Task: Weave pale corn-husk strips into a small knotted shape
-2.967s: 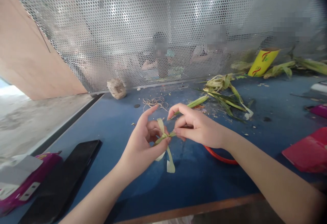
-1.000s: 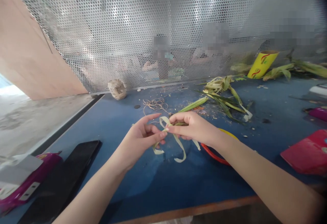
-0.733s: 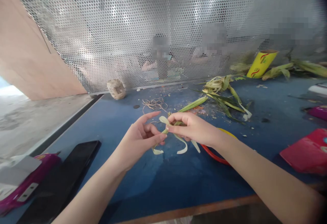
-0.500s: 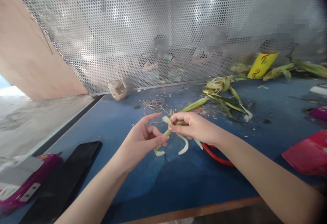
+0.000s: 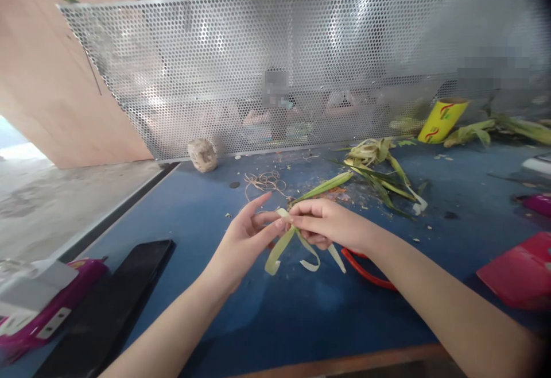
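Observation:
Strips of pale green corn husk hang down between my hands over the blue table. My left hand pinches the top of a strip between thumb and finger, its index finger raised. From the right, my right hand grips the same bunch, its fingertips meeting the left thumb. Several curled strip ends dangle below. Behind the hands lies a longer green husk piece, close to a loose tangle of thin string. Red scissor-like handles show partly under my right forearm.
A perforated metal screen borders the far side, people blurred behind it. Husks and a yellow tube stand at the back right. A black phone, a purple power strip, a stone-like lump and a red object lie around.
The left hand's fingers have drawn in to the right hand's fingertips at the top of the strip. One strip now hangs wider and flatter below. The camera view has tilted slightly.

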